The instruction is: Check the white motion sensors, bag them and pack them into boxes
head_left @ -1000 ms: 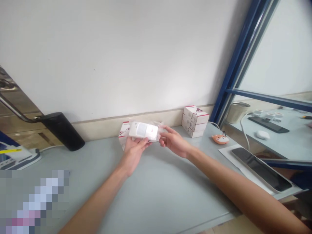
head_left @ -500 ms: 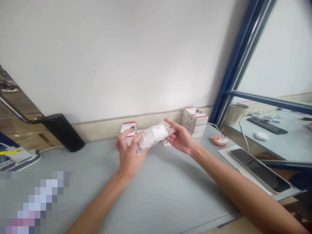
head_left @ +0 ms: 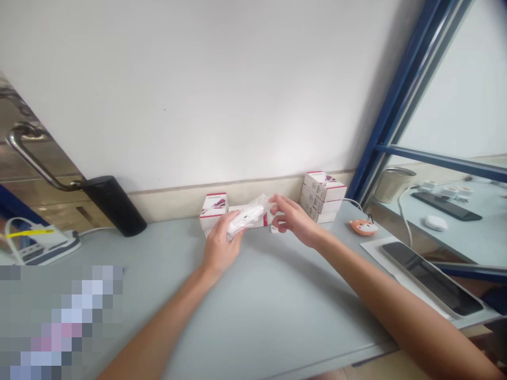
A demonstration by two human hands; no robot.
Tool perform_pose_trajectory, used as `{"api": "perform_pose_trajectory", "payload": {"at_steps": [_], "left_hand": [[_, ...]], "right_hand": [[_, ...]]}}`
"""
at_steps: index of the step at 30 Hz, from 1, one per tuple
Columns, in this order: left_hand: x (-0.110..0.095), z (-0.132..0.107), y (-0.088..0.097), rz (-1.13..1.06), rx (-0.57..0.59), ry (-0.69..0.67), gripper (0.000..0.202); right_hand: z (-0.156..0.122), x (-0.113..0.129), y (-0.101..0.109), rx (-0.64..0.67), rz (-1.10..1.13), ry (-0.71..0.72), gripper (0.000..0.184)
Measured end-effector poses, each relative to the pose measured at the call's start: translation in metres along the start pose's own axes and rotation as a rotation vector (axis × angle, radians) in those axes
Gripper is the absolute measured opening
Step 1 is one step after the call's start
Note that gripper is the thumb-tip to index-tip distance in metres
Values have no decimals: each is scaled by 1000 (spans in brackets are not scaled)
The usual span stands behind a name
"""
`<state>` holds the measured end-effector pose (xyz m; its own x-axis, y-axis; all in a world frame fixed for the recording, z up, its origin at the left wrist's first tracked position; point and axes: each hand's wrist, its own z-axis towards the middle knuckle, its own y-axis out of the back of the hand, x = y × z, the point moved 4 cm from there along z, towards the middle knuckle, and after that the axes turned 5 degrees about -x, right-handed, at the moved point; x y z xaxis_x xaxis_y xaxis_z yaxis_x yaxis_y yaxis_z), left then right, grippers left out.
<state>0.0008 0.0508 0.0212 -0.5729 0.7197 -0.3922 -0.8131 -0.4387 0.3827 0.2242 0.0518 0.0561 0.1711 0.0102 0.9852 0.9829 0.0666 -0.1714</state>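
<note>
A white device in a clear plastic bag point(head_left: 246, 215) is gripped by my left hand point(head_left: 222, 243), tilted above the grey table. Its exact kind does not show. To the right of the bag, my right hand point(head_left: 292, 217) is raised with fingers curled but apart, holding nothing; the loose end of the plastic comes close to its fingertips. Behind my left hand stand white boxes with red trim point(head_left: 214, 205). Another white box point(head_left: 260, 219) lies behind the bag, partly hidden, with a small white piece point(head_left: 274, 229) beside it.
Stacked white-and-red boxes point(head_left: 324, 196) stand against the wall at the right. Near them lie an orange animal-shaped item point(head_left: 363, 227) and a phone point(head_left: 431, 277). A black cylinder point(head_left: 114, 206) and a white power strip point(head_left: 49, 243) are at the left. A blue-framed mirror or glass point(head_left: 439, 158) borders the right.
My right hand has let go of the bag's end and moved slightly away. The bagged device has been turned edge-on in my left hand, whose fingers have closed round it. The view has shifted a little left.
</note>
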Motion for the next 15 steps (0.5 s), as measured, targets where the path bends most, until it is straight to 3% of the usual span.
{"api": "perform_pose_trajectory", "payload": {"at_steps": [4,6,11,15], "left_hand": [[-2,-1,0,9,27,-68,36],[-6,-3,-3,10,71,-121,38],[-11,-4,-8,17,146,-179,41],[-11,-8,-15,1,252,-149,48]], "right_hand": [[-1,-11,-2,56,-164,-106,63],[-1,-14,-5,53,-231,-85,57],[1,-18,-8,-116,-192,-12,27],[1,-15,-11,-84,-148,71,30]]}}
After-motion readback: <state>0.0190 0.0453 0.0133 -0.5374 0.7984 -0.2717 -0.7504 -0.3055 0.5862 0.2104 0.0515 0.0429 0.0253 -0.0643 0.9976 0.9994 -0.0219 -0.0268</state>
